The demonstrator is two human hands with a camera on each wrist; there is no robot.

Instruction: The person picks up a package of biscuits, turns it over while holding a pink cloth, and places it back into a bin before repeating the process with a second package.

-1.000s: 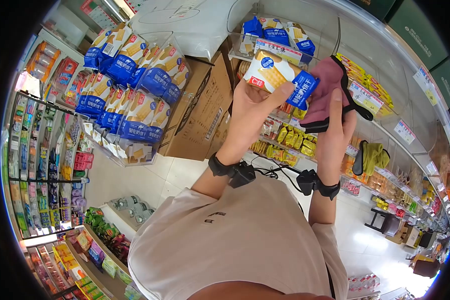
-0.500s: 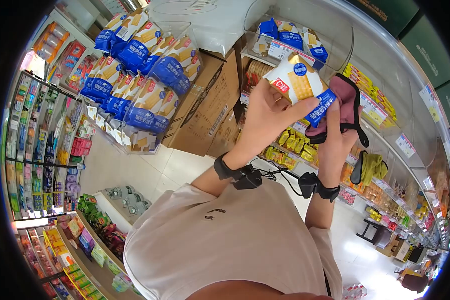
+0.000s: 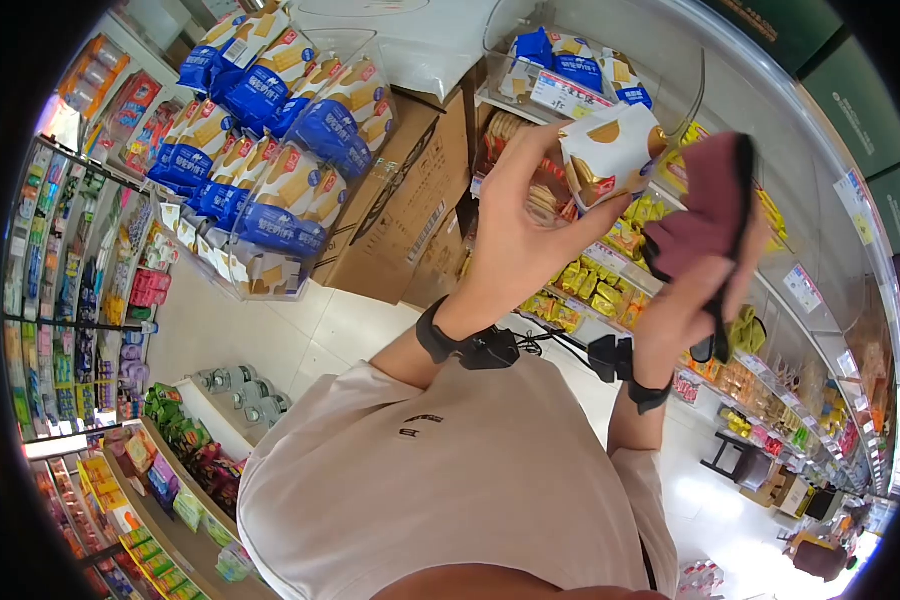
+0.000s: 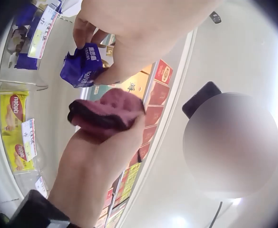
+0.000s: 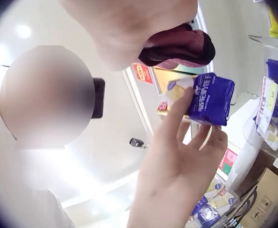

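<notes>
My left hand (image 3: 530, 240) grips a white, gold and blue biscuit packet (image 3: 610, 160) between thumb and fingers, lifted in front of the shelves. The packet's blue end (image 4: 79, 70) points outward in the left wrist view. To its right, my right hand (image 3: 685, 305) holds a folded mauve cloth (image 3: 705, 200) with black edging. The cloth is blurred in the head view and stands a little apart from the packet. In the right wrist view, the cloth (image 5: 179, 47) bunches beneath the near hand, with the packet (image 5: 210, 99) beyond it.
Clear bins of matching packets (image 3: 300, 200) stand at left beside a cardboard box (image 3: 390, 190). Another bin (image 3: 575, 75) sits on the shelf behind my hands. Yellow snack packs (image 3: 595, 285) fill lower shelves. An olive cloth (image 3: 746, 332) hangs at the shelf edge.
The cloth has swung from the packet's blue end away to the right. The packet has turned, so its white side now faces the head camera instead of its printed front.
</notes>
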